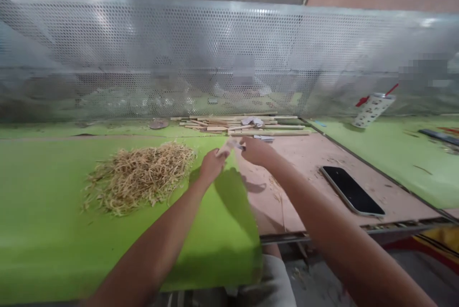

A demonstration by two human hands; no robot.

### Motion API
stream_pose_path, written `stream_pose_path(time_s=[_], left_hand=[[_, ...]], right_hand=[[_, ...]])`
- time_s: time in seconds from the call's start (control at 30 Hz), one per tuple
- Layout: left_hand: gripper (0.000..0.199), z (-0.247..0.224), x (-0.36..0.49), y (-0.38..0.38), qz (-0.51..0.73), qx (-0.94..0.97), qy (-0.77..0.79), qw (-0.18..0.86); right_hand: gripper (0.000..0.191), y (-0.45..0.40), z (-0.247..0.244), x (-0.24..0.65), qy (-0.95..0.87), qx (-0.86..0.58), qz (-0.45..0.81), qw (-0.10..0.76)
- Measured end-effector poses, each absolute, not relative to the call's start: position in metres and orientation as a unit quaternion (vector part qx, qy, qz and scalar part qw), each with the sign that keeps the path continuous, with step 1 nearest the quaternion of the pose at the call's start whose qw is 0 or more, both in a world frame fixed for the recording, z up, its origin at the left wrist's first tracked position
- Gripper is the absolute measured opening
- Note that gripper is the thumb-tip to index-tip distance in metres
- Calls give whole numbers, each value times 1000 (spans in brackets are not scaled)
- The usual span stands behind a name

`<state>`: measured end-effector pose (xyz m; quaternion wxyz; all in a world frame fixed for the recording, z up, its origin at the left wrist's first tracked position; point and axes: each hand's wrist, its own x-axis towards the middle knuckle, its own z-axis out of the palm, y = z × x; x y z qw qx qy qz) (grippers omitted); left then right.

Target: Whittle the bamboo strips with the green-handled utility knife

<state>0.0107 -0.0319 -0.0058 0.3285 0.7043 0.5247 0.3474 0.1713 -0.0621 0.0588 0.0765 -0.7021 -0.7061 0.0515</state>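
Note:
My left hand (214, 163) is closed on a small pale strip (225, 148), held just above the right edge of the green sheet (215, 268). Close by on its right, my right hand (256, 150) is closed round a small tool (238, 145) whose tip points at the strip; blur hides its shape. Left of my hands, a heap of thin pale shavings (143, 175) lies on the green sheet. Behind them is a row of light wooden sticks (272, 132) with crumpled paper (252, 121) on top.
A phone (352, 191) lies on the pinkish board (304, 154) at the right. A patterned cup (374, 111) with a red straw stands tilted in view farther back. A perforated metal panel (186, 49) runs along the back. Some dark tool (439, 137) lies far right.

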Motion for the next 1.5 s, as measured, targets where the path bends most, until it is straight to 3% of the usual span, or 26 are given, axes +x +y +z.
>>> stream_pose_path(time_s=[0.13,0.33,0.5,0.63,0.77,0.93,1.07,1.23,1.5], left_hand=[[29,-5,16,-25,364,697,522,330],[15,-6,25,-18,350,698,529,332],[12,-1,27,-23,328,697,497,399],[15,1,27,-22,315,679,463,474],[12,-2,22,-15,327,658,451,507],[27,-1,7,-8,340,675,400,518],[36,5,0,-11,321,715,447,431],[39,5,1,-18,341,736,502,302],[36,-10,2,-18,338,723,517,311]], right_hand=[[18,-124,64,211,-693,-716,79,38],[15,-171,30,222,-695,-648,310,-42],[29,-138,25,236,-617,-784,58,42],[30,-109,45,227,-678,-723,54,120],[51,-77,53,201,-733,-652,64,181],[76,-42,38,174,-773,-619,46,130],[91,-32,27,159,-770,-628,53,99],[71,-35,25,148,-737,-670,42,78],[42,-42,14,134,-700,-709,18,83]])
